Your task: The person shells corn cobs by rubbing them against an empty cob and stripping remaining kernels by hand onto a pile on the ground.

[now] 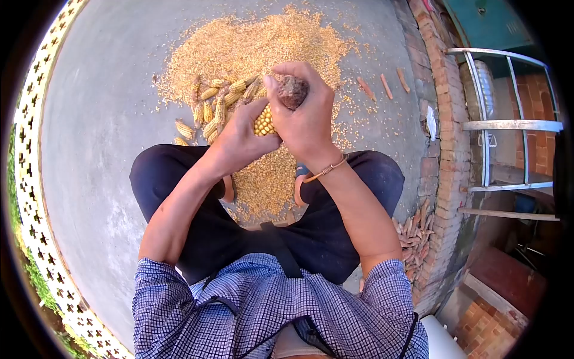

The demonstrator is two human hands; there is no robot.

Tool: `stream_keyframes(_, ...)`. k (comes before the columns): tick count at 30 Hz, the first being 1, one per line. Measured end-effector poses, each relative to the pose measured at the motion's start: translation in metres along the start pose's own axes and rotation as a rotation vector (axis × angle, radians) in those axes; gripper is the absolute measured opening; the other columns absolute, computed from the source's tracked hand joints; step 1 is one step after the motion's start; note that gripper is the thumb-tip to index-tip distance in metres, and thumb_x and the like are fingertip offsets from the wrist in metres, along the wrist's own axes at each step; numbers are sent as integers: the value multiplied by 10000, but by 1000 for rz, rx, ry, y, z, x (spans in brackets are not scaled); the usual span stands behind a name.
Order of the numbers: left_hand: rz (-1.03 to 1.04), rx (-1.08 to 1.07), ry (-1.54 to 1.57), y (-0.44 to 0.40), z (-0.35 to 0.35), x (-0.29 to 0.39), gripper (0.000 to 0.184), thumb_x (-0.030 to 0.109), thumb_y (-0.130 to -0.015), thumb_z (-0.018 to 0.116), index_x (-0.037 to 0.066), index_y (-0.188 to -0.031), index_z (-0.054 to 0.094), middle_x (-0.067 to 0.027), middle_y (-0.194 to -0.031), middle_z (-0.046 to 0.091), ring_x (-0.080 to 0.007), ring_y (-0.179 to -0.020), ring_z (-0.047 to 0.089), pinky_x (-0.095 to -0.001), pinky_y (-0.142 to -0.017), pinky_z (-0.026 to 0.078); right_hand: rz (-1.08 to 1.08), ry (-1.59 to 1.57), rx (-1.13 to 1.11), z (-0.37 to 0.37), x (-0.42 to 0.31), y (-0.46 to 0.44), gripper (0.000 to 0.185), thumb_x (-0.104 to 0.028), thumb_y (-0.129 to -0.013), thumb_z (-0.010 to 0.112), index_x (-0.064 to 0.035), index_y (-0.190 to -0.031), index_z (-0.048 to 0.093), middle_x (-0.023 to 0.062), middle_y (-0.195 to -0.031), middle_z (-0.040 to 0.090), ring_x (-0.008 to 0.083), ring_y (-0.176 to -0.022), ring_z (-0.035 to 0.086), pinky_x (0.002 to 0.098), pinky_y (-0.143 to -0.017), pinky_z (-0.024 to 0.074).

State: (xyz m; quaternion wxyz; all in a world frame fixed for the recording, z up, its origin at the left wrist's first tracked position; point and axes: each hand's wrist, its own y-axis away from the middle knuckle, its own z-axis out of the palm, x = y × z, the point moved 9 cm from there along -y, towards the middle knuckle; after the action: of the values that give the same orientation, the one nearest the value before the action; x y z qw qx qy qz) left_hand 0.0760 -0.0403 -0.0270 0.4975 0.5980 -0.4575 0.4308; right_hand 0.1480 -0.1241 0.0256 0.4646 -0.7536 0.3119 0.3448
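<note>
My left hand (246, 139) is closed around an ear of corn (264, 121), whose yellow kernels show between the two hands. Pressed up against it, my right hand (308, 116) grips a corncob (293, 92) with a rough, dark reddish-brown end that sticks out past the thumb. The fingers cover most of both pieces. Just beyond my left hand lies a heap of unshelled corn ears (220, 109), some with husk silk on them. Loose corn kernels (257, 45) are spread in a wide pile past my hands, and more kernels (263, 182) lie between my feet.
Several bare cobs (415, 236) are piled by the low brick edging (452, 149) on my right, with a few others (386, 86) farther forward. A metal frame (508, 125) stands beyond the bricks. A pierced pale wall (36, 179) curves along the left of the concrete floor (95, 167).
</note>
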Motion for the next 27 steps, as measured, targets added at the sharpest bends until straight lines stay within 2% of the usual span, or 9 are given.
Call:
stream_keyframes(3,171,19,-244,0,4,9,400,48,-779,675,-53,-1150,565,-53,-904,621,-102,-929,561,-260,-822,458,214,-103,88,1,21,3,176,-100,-844,728,-4,-896,591,115,-765,648,220,-712,661,339,-639,515)
stream_keyframes(10,-212,-121,468,2,3,-16,470,56,-827,677,8,-1244,464,-23,-812,547,-58,-638,526,-207,-485,381,620,-851,-55,15,38,-2,246,-158,-913,680,5,-1080,603,85,-902,666,145,-823,669,283,-730,552)
stream_keyframes(16,-94,-68,526,-3,-2,-11,614,15,-821,655,-19,-1372,388,-13,-800,535,-41,-585,501,-196,-451,356,233,-373,-132,18,5,-1,413,-128,-867,716,-25,-1219,527,115,-1103,588,200,-991,612,318,-829,502)
stream_keyframes(17,-95,-30,355,-4,-3,-14,698,12,-805,659,-37,-1425,343,-79,-893,613,-119,-698,607,-259,-556,476,139,-176,-119,18,0,2,416,-115,-861,715,-30,-1220,523,127,-1106,581,208,-984,613,324,-804,498)
stream_keyframes(20,404,114,-178,-3,-4,18,674,20,-786,669,-61,-1388,377,-173,-1043,651,-221,-937,657,-337,-778,524,66,-26,39,11,5,8,301,-74,-852,698,-30,-1113,555,133,-917,607,232,-802,643,325,-637,484)
stream_keyframes(21,226,56,-111,-5,-1,8,660,38,-779,674,-75,-1367,396,-228,-1165,623,-264,-1135,598,-376,-943,468,108,-48,116,5,9,7,267,-74,-850,701,-30,-1075,566,120,-860,611,228,-748,646,318,-610,484)
stream_keyframes(24,211,86,-95,2,6,11,570,42,-784,654,-58,-1308,453,-139,-1164,625,-203,-1147,561,-352,-986,425,295,-277,215,5,43,8,148,-84,-867,703,-27,-938,587,65,-716,618,159,-583,621,290,-540,481)
stream_keyframes(25,347,137,-217,3,4,15,546,29,-780,638,-47,-1290,458,-115,-1067,622,-166,-937,621,-301,-819,501,305,-310,190,5,40,7,140,-84,-872,702,-25,-933,590,64,-734,628,141,-598,623,282,-547,485)
stream_keyframes(27,65,-4,69,-4,3,-5,535,18,-783,629,-28,-1284,446,-86,-975,592,-116,-760,588,-247,-639,473,310,-389,110,10,36,2,134,-120,-908,677,-14,-930,599,61,-782,653,110,-647,630,273,-586,508)
